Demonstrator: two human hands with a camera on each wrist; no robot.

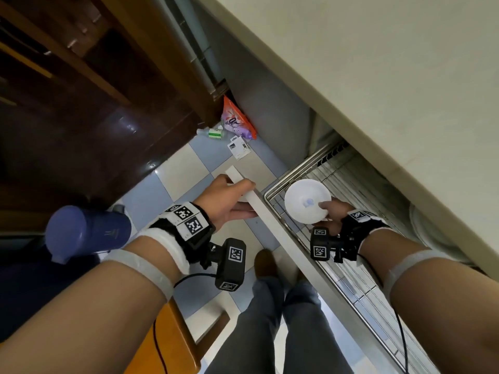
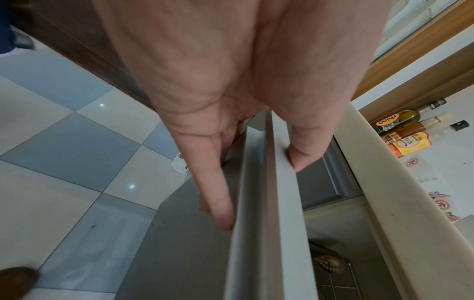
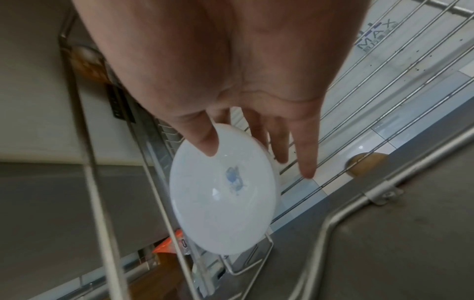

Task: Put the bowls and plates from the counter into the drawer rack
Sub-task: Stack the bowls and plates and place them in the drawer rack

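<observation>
My right hand (image 1: 333,211) pinches a small white plate (image 1: 306,203) with a blue motif at its centre, thumb on its face and fingers behind its rim. It holds the plate tilted over the near-left corner of the wire drawer rack (image 1: 337,179). The right wrist view shows the plate (image 3: 223,192) just above the rack wires (image 3: 372,105), with my right hand (image 3: 259,160) at its upper edge. My left hand (image 1: 232,201) grips the top edge of the pulled-out grey drawer front (image 1: 291,238). In the left wrist view my left hand (image 2: 261,190) straddles that edge (image 2: 269,233), thumb inside and fingers outside.
The cream countertop (image 1: 378,76) overhangs the rack on the right, with sauce bottles (image 2: 405,130) on it. A blue bottle (image 1: 86,233) and a wooden stool (image 1: 167,341) are at my left. My legs (image 1: 270,319) stand by the drawer. An orange bag (image 1: 237,122) lies on the tiled floor.
</observation>
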